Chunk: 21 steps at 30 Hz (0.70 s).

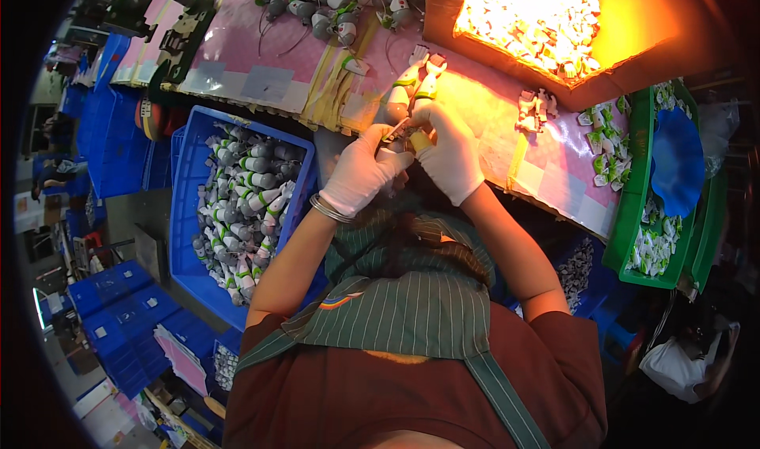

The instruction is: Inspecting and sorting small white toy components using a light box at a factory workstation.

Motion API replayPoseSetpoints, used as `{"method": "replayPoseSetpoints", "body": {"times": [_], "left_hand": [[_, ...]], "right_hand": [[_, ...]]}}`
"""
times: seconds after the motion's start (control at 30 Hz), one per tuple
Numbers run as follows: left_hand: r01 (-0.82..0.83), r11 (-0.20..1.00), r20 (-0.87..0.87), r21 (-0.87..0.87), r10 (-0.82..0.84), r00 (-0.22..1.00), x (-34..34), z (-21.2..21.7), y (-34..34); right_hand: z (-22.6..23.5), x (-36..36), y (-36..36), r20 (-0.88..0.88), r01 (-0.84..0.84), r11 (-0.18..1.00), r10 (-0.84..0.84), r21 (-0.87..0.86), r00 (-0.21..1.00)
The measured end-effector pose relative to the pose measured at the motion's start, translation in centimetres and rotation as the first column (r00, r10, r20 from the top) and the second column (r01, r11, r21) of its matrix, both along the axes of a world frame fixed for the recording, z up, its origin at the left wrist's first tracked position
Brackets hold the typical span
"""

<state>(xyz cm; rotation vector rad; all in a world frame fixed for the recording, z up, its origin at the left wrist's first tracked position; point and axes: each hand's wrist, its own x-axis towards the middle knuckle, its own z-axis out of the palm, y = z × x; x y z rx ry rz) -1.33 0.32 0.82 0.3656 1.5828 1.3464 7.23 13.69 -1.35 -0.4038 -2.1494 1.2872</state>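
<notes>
Both my hands wear white gloves and meet at the front edge of the pink-topped table point(253, 49). The fingers of my left hand point(360, 172) are pinched together around something small, mostly covered by the fingertips. My right hand point(453, 154) is closed against the same spot, its fingertips touching those of the left. What lies between them is too small and hidden to name. Just beyond my fingers, two small toy figures point(427, 87) with white, green and pale bodies lie side by side on the table. A single white and green piece point(355, 66) rests farther left.
Grey and green toy parts point(344, 1) are heaped at the back. A blue crate point(180, 235) of similar pieces stands left. A brightly lit cardboard box point(649, 57) holds small white parts. White pieces point(536, 110) and green-white pieces point(608, 144) lie right, near a green tray point(621, 251).
</notes>
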Motion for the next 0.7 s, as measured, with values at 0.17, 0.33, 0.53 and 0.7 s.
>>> {"method": "replayPoseSetpoints", "body": {"times": [0.17, 0.33, 0.53, 0.7], "left_hand": [[0.082, 0.994, -0.444, 0.074, -0.041, 0.895, 0.5, -1.4, -0.1], [0.232, 0.973, -0.606, 0.005, -0.181, 0.775, 0.5, -1.5, -0.4], [0.106, 0.994, -0.101, 0.032, -0.102, 0.99, 0.3, -0.6, 0.7], [-0.044, 0.982, 0.186, 0.181, 0.01, 0.982, 0.7, -0.1, 1.3]], "right_hand": [[-1.2, 0.1, 1.8, 0.205, -0.172, 0.936, 0.241, -0.306, 0.948], [-0.6, 2.1, 1.5, 0.23, -0.137, 0.983, 0.163, -0.125, 0.96], [0.8, 5.8, 6.3, 0.382, 0.262, 0.964, -0.224, -0.05, 0.897], [-1.2, 7.9, 11.1, 0.469, 0.651, 0.724, -0.668, 0.229, 0.578]]}}
